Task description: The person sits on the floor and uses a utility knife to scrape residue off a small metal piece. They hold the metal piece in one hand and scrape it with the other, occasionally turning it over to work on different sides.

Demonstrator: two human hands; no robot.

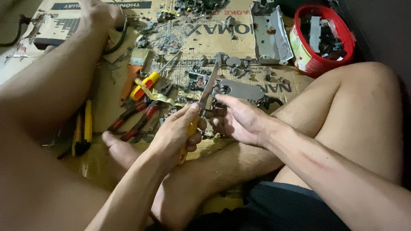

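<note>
Left hand closed around a yellow-handled knife, blade angled up beside the right hand, whose fingers grip a grey metal part just beyond it, above cardboard

Floor: flattened cardboard, littered with grey scraps.
Corner: red bucket by dark wall.
Light: dim, warm.

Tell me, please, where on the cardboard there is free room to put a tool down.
Bare cardboard lies between the grey debris and the grey metal plate. Another bare strip runs beside the paintbrush, toward the left knee. It is crowded around the pliers, the screwdriver and in front of both hands.
</note>
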